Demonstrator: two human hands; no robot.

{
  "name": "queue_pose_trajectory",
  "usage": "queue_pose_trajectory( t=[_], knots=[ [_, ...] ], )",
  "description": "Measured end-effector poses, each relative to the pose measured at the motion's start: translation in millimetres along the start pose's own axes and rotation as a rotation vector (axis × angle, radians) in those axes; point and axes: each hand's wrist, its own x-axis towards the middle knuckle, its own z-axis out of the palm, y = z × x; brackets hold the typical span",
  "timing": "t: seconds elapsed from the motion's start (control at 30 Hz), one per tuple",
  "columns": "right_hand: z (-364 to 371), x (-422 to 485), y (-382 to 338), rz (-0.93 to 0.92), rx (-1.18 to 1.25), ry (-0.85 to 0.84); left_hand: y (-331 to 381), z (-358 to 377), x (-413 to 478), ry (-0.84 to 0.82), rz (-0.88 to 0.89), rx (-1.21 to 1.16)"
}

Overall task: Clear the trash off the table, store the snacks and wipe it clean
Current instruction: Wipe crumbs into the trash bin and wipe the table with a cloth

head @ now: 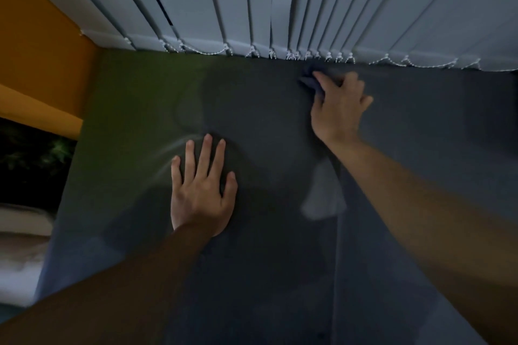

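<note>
The dark table top (266, 260) fills most of the view and bears faint curved wipe streaks near the left. My left hand (203, 190) lies flat on it with fingers spread and straight, holding nothing. My right hand (337, 105) reaches to the table's far edge and presses a dark blue cloth (308, 81) against the surface; only a corner of the cloth shows from under the fingers, whose knuckles are bent over it.
Grey vertical blinds (280, 3) with a bead chain hang right behind the table's far edge. An orange wall (36, 45) stands at the left. A white surface (22, 232) shows beyond the table's left edge, with a dark gap above it.
</note>
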Motion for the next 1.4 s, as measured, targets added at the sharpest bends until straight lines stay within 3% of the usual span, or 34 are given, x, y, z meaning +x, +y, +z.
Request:
queue_pose_trajectory(
  t=[0.03,0.1,0.23,0.27,0.3,0.4,0.47,0.53,0.63,0.7,0.83,0.9,1.1,1.3,1.4],
  knots=[
    [0.2,-2.7,-7.5,0.067,0.017,0.001,-0.4,0.4,0.3,-0.002,0.001,0.005],
    [-0.5,-21.0,-26.5,0.007,0.064,-0.006,-0.8,1.4,0.1,-0.002,-0.003,0.013],
    [-1.4,-64.0,-31.0,-0.491,0.060,-0.149,-1.1,2.5,0.2,0.008,0.002,0.013],
    [-2.5,-61.7,-25.0,-0.542,0.035,-0.161,-1.4,3.0,0.2,0.006,0.008,0.013],
    [-2.8,-55.0,-18.9,-0.507,0.009,-0.141,-1.4,3.5,0.1,0.009,0.013,0.013],
    [-2.6,-39.9,-9.0,-0.087,0.005,0.003,-1.3,3.7,-1.1,0.024,0.025,0.001],
    [-3.4,-51.3,-19.6,0.085,0.021,0.049,-0.9,3.3,-1.7,0.022,0.033,0.008],
    [-4.5,-80.3,-35.7,0.064,0.041,0.044,-0.1,3.0,-1.2,-0.005,0.033,0.013],
    [-10.7,-124.8,-38.7,-0.212,0.067,-0.044,0.4,2.1,-0.2,-0.026,0.037,0.006],
    [-14.8,-130.9,-23.9,-0.279,0.015,-0.045,0.4,2.4,-0.3,-0.028,0.048,-0.003],
    [-17.9,-128.3,-2.0,0.211,-0.030,0.134,-0.2,4.0,-1.0,-0.030,0.096,-0.014],
    [-17.8,-145.1,-11.9,0.320,-0.032,0.151,-0.4,5.1,-1.1,-0.029,0.132,0.003],
    [-27.9,-218.2,-27.0,-0.085,-0.052,-0.001,-1.2,3.9,-3.5,-0.046,0.317,0.014],
    [-35.7,-235.2,-5.3,0.426,-0.064,0.185,-3.0,1.6,-6.7,-0.040,0.486,0.011],
    [-36.4,-272.2,-25.0,0.321,-0.029,0.149,1.4,-1.3,-7.6,-0.018,0.492,-0.011]
  ],
)
